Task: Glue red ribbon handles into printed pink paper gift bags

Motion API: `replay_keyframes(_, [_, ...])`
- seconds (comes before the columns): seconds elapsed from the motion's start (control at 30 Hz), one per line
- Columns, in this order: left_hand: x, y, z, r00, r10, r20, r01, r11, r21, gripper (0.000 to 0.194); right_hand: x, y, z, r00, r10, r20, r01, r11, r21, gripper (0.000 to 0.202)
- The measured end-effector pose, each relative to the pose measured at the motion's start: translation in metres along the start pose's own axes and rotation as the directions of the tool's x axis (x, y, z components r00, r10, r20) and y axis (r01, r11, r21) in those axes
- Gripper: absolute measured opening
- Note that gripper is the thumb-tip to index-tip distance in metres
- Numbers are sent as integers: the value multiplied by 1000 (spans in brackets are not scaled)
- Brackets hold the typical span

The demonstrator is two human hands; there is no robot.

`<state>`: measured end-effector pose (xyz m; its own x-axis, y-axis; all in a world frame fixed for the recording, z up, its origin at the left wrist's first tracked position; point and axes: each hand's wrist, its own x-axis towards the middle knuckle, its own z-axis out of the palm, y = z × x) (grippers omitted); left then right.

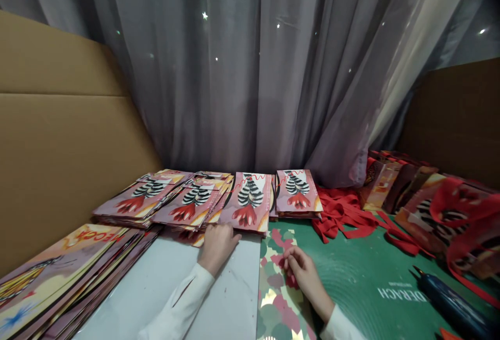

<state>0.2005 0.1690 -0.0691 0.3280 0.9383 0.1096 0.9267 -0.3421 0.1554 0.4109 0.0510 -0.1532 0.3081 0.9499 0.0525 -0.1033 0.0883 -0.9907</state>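
Observation:
My left hand reaches to the near edge of a row of flat printed paper bags. Its thumb points right, and its other fingertips are hidden at the edge of a bag with a black-and-white striped figure and red flower. Whether it grips that bag cannot be told. My right hand hovers over or rests on a camouflage-patterned strip with gold stars. Its fingers are curled in and the thumb lies close to the index finger, with nothing visible between them.
More bag stacks line the curtain. Larger folded bags lie left beside cardboard. At right are red ribbons, standing bags with ribbon and a dark blue glue gun on a green surface.

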Motion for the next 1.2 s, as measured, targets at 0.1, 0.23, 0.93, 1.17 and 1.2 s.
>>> replay_keyframes(0.1, [3, 3, 0, 995, 39, -94, -37, 999, 20, 28, 0, -2, 1, 1000, -5, 0, 5, 1000, -8, 43])
replay_keyframes(0.23, [13, 10, 5, 986, 78, -150, -76, 997, 19, 34, 0, -1, 1, 1000, -21, -2, 20, 1000, -21, 41])
replay_keyframes(0.93, [93, 27, 29, 866, 414, -282, -426, 904, 19, 41, -1, 5, 3, 997, -76, 20, 78, 984, -158, 26])
replay_keyframes(1.17, [113, 29, -22, 873, 409, -265, -399, 912, 94, 30, -2, 3, 2, 996, -82, 32, 87, 976, -200, 22])
replay_keyframes(1.2, [115, 30, -34, 874, 403, -273, -389, 915, 106, 29, -2, 3, 2, 996, -84, 34, 89, 975, -205, 22])
